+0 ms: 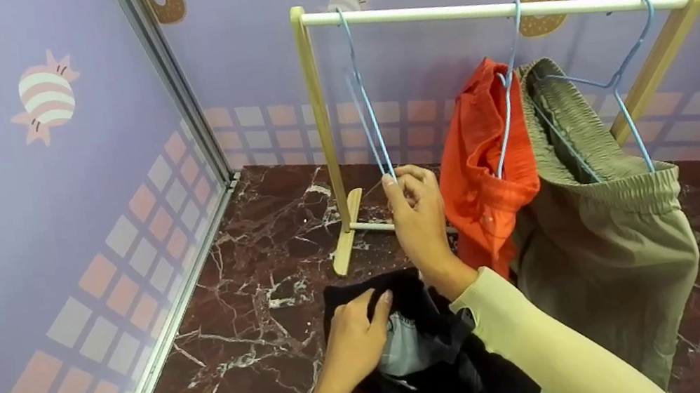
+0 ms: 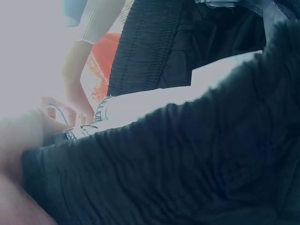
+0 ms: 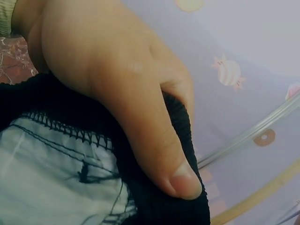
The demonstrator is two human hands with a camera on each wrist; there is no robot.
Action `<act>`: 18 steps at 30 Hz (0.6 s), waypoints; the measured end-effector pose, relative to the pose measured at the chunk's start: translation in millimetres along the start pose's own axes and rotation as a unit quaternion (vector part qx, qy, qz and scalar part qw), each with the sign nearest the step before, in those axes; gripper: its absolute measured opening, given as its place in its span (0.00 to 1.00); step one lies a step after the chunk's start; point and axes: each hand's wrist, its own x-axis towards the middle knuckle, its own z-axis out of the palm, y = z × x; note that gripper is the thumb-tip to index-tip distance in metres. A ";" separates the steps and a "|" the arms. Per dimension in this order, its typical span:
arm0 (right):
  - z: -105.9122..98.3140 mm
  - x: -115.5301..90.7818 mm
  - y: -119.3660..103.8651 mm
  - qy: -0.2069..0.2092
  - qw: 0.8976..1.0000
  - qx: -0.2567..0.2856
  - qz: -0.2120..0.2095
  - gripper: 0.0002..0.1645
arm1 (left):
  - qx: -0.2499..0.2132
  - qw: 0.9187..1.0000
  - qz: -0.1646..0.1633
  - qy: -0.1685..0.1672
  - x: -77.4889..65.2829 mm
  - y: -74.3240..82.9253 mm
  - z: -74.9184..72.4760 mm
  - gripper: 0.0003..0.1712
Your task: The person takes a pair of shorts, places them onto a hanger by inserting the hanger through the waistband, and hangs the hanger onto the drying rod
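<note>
My left hand (image 1: 350, 346) grips the waistband of black pants (image 1: 454, 392), its thumb over the edge. The pants' gathered elastic waist (image 2: 140, 173) spreads across the left wrist view. Inside the opening shows pale lining (image 3: 61, 168) with dark stitching. Higher up, my right hand (image 1: 421, 216) pinches the lower end of a blue wire hanger (image 1: 369, 108) that hangs edge-on from the rack's left end. The right wrist view shows the left hand (image 3: 117, 79) close up, thumb on the black waistband. Below the hands, the lower part of the pants runs out of the head view.
Orange pants (image 1: 477, 125) and olive elastic-waist pants (image 1: 615, 251) hang on blue hangers just right of my right hand. The rack has a white rail (image 1: 419, 13) and wooden posts (image 1: 319, 116). Purple patterned walls meet the dark red marbled floor (image 1: 228, 359).
</note>
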 end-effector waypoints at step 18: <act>-6.4 7.8 -3.5 -0.091 0.979 0.055 0.172 0.21 | -0.001 1.000 -0.001 0.003 -0.6 0.5 1.1 0.22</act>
